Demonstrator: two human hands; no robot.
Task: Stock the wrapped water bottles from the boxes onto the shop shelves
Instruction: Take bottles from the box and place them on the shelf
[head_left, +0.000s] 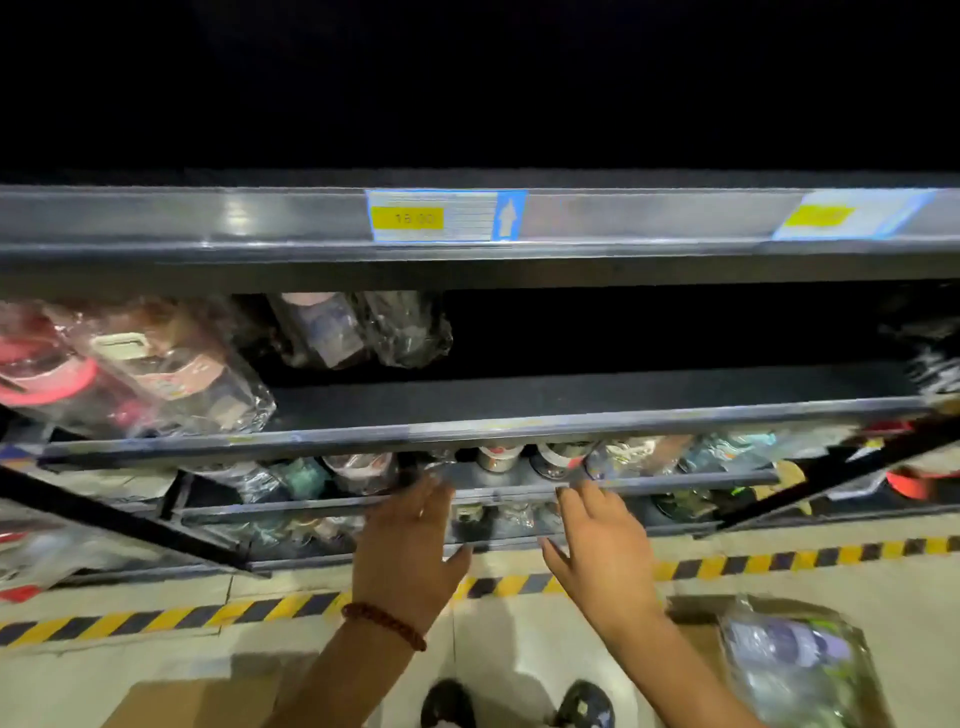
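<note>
Both hands are empty with fingers spread wide: left hand (410, 540), right hand (597, 545). Best to turn to the wrapped bottle (789, 660) in the box at 4 o'clock, then fill the bare shelf (571, 397) at 12

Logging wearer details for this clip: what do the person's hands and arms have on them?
Both forearms are bare, with no sleeves in view and no gloves. The left hand has a reddish-brown beaded bracelet around the wrist and what looks like a thin ring on one finger. The right hand shows no jewellery or watch.
</note>
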